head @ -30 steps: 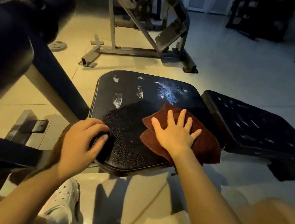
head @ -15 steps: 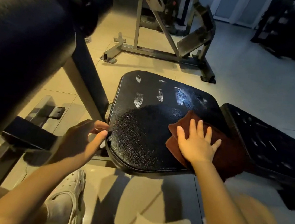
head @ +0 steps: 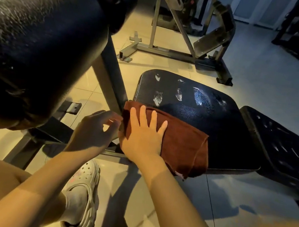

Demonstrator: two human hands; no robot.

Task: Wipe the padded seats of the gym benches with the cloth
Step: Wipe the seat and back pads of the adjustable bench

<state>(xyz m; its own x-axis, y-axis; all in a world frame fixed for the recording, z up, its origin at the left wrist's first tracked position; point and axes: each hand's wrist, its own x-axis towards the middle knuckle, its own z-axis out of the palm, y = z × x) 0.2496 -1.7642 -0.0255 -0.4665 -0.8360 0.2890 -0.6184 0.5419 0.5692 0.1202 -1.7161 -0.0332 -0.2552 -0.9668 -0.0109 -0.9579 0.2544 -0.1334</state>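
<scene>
Cloth (head: 182, 145) on bench seat (head: 217, 128), near-left corner, draped over near edge.
Right hand (head: 143, 137) flat on cloth, fingers straight and spread, pressing down. Left hand (head: 95, 127) just off seat's left edge, fingers loosely curled, holding nothing. Pale smears at seat's far edge.

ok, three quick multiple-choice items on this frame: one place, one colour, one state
1. Where is the cloth on the seat?
A. near left part
B. far right corner
C. on the floor

2. Cloth colour?
A. white
B. reddish brown
C. blue

3. How is the right hand?
A. curled in a fist
B. flat on the cloth
C. off the cloth

Answers: 1 A, it covers the seat's near left edge. 2 B, it shows reddish brown against the black pad. 3 B, straight spread fingers press on it.
</scene>
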